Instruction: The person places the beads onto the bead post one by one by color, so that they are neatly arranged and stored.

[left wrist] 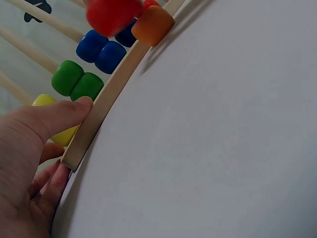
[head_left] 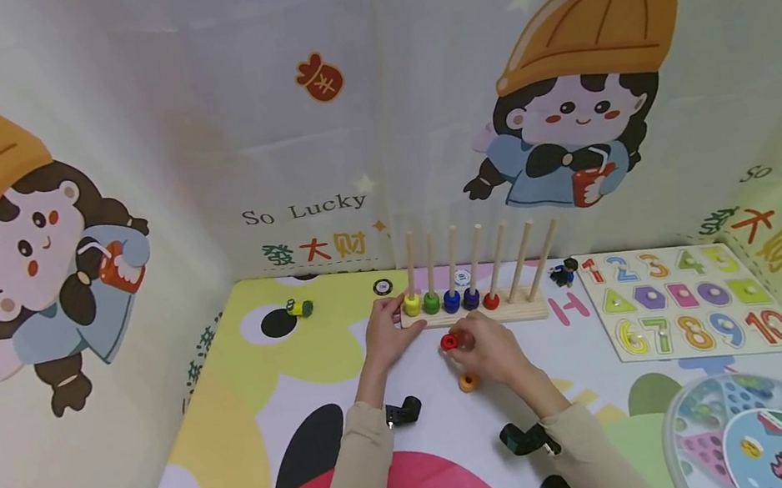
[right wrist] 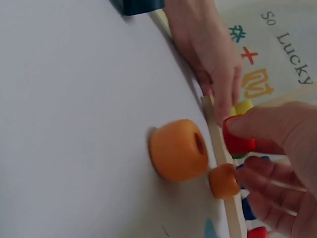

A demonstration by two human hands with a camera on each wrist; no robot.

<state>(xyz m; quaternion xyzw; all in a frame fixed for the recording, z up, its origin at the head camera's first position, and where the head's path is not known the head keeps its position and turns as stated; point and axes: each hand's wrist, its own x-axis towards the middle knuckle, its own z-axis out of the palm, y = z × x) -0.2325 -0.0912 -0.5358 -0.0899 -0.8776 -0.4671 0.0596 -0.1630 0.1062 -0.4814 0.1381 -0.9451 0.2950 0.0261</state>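
A wooden bead-peg stand (head_left: 537, 310) stands upright near the back wall. From left to right its first pegs carry yellow, green (head_left: 431, 303), blue (head_left: 452, 301), dark blue and red (head_left: 491, 301) beads; the two rightmost pegs are bare. My left hand (head_left: 385, 336) grips the left end of the base, thumb beside the yellow beads (left wrist: 64, 136). In front of the stand, my right hand (head_left: 488, 346) pinches a red bead (right wrist: 237, 136) between thumb and index finger. An orange bead (right wrist: 224, 181) shows at its other fingertips; whether they hold it I cannot tell. Another orange bead (head_left: 468, 382) lies on the table.
A number-and-shape puzzle board (head_left: 680, 352) lies at the right, with a small dark toy figure (head_left: 564, 272) beside it. A round clear-lidded case (head_left: 700, 434) occupies the front right. A small green-and-yellow toy (head_left: 299, 307) is at the back left, and a black-and-white disc (head_left: 382, 286) lies left of the stand.
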